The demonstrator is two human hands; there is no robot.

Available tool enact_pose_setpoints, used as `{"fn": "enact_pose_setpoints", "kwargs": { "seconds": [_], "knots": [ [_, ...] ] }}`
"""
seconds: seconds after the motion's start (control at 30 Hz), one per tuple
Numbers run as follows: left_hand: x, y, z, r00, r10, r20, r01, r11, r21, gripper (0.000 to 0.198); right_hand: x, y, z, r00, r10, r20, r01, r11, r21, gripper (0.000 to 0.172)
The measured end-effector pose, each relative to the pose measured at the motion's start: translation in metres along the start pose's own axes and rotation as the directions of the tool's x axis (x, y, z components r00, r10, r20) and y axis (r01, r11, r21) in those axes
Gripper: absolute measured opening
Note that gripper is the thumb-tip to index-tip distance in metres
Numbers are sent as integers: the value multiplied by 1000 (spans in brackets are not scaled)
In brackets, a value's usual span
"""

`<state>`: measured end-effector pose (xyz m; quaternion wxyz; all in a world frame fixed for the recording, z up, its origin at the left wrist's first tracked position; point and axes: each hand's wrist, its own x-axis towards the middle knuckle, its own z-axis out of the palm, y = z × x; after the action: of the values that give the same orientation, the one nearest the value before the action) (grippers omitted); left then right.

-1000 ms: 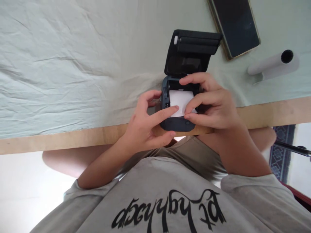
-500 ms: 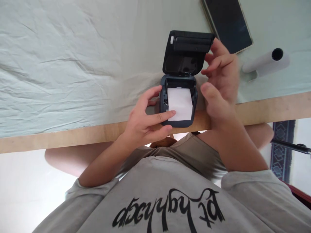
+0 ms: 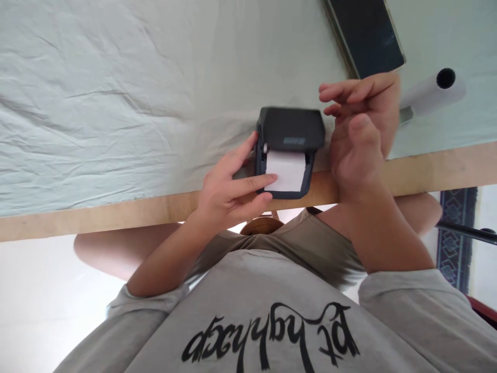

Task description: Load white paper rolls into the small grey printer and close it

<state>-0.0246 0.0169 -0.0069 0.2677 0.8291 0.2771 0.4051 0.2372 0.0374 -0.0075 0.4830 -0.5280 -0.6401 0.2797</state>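
Note:
A small dark portable printer (image 3: 285,195) sits at the table's near edge. Its lid (image 3: 291,127) is tilted partway down over a white paper roll (image 3: 287,168), whose front part still shows. My left hand (image 3: 229,189) grips the printer's left side, with one finger lying across the paper. To the right of the printer, my right hand (image 3: 361,124) is raised with fingers apart, touching nothing. Behind it lies a white paper tube (image 3: 430,98) with a dark hollow end, partly hidden by the hand.
A dark phone-like slab (image 3: 367,36) in a pale case lies at the top right. A pale green cloth (image 3: 116,103) with wrinkles covers the table, leaving its wooden edge (image 3: 438,163) bare. A patterned rug (image 3: 456,238) shows on the floor at right.
The printer's lid has swung from standing upright down towards the paper. My right hand has let go of it and moved off to the right. My left hand stays on the printer.

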Motion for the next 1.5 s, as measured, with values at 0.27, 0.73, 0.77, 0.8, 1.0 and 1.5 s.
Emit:
{"fn": "enact_pose_setpoints", "kwargs": {
  "seconds": [0.27, 0.73, 0.77, 0.8, 1.0, 1.5],
  "knots": [
    [-2, 7, -5, 990, -100, 99, 98, 995, 25, 27, 4, -6, 1, 984, -122, 128, 121, 992, 17, 36],
    [3, 16, 5, 975, -172, 139, 161, 983, 89, 73, 10, -10, -10, 953, -3, 302, 4, 1000, -3, 42],
    [3, 16, 5, 976, -171, 136, 160, 983, 93, 72, 11, -11, -11, 951, 1, 309, -1, 1000, 0, 44],
    [3, 16, 5, 977, -168, 132, 157, 983, 96, 72, 12, -11, -11, 949, 3, 315, -5, 1000, 5, 45],
    [3, 15, 4, 975, -173, 138, 155, 979, 135, 69, 14, -14, -13, 941, 12, 338, -12, 1000, -2, 47],
    [5, 16, 5, 979, -170, 115, 160, 983, 92, 66, 7, -12, -9, 956, 6, 293, 8, 999, -45, 40]
  ]
}}
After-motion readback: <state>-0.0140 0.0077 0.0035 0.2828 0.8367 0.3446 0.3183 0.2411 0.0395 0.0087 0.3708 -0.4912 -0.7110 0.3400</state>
